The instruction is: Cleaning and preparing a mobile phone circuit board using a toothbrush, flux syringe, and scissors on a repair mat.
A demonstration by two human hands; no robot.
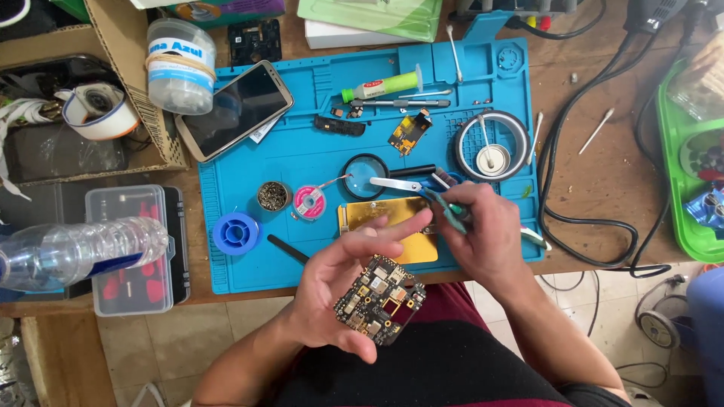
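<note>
Left hand [332, 290] cradles small dark circuit board [380, 299] w/ gold chips, right hand [483, 230] pinches steel tweezers [411, 187] at the worktop's front edge; board looks bare, prob mid-repair.

Under the left hand [343, 290], part of the circuit board [379, 300] covered by thumb and fingers. Behind the right hand [483, 237], lower right corner of the gold plate [388, 215] hidden; tweezers [422, 192] handle buried in the grip. Far left of the left hand, plastic bottle [83, 252] cut off by the edge. Far right of the right hand, green tray [679, 173] cropped, contents too small to tell.
</note>
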